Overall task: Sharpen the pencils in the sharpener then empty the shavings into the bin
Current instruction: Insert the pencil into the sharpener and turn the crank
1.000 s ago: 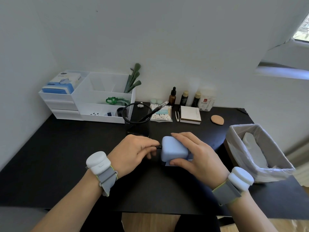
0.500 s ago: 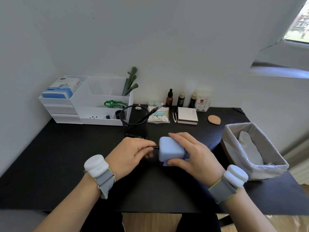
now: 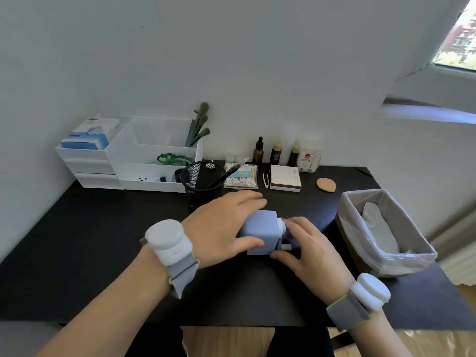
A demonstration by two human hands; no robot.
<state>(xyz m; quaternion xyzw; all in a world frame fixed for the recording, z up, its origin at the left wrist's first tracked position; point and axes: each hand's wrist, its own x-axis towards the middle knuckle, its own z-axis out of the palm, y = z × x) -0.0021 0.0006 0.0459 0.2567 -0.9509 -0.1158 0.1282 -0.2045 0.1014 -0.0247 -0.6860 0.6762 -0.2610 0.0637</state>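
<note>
**Blue plastic box braced, crank side in reach**

Pale blue plastic is filling your left hand (image 3: 221, 228): you are clamping the sharpener (image 3: 260, 231) from above, fingers draped over its far top edge and thumb pressing its near face, just below the middle of the frame. Your right hand (image 3: 306, 247) is closing loosely around the white crank fitting (image 3: 282, 226) on the box's right side, fingers curled toward it; whether they are actually gripping the handle is hidden behind the hand, so I cannot tell. No pencil is showing at the sharpener, its left face being covered by your left hand.

Judging from this, you are setting up to wind. Keep pressing the box down into the black desk (image 3: 90, 240) so it is not skating as you turn, and keep the turning wrist low and even.

Behind, at centre frame, the mesh cup (image 3: 202, 179) is holding one dark pencil (image 3: 226, 172). The lined bin (image 3: 381, 256) is waiting at the right edge, near enough for tipping the shavings once sharpening is done.
</note>
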